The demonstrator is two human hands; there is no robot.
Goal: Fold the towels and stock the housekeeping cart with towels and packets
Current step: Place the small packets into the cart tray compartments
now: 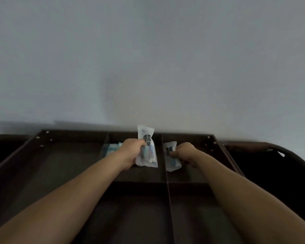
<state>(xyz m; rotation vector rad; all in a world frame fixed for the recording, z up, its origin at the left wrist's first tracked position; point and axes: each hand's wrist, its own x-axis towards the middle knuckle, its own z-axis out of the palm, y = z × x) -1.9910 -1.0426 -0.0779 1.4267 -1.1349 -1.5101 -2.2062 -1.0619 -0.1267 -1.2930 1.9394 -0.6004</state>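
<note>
The dark brown housekeeping cart top (pixel 74 136) is split by thin dividers into several compartments. My left hand (pixel 130 150) grips a clear plastic packet (pixel 147 152) with small toiletries inside, held upright over the far middle compartment. My right hand (pixel 185 152) pinches a second, similar packet (pixel 172 158) low in the far right compartment. A pale blue packet (pixel 112 148) lies in the far middle compartment, partly hidden behind my left wrist. No towels are in view.
A plain grey wall (pixel 148 59) rises directly behind the cart. The cart's curved dark handle (pixel 250 145) sticks out at the right. The large left compartment (pixel 60 164) and the two near compartments (pixel 136 208) look dark inside.
</note>
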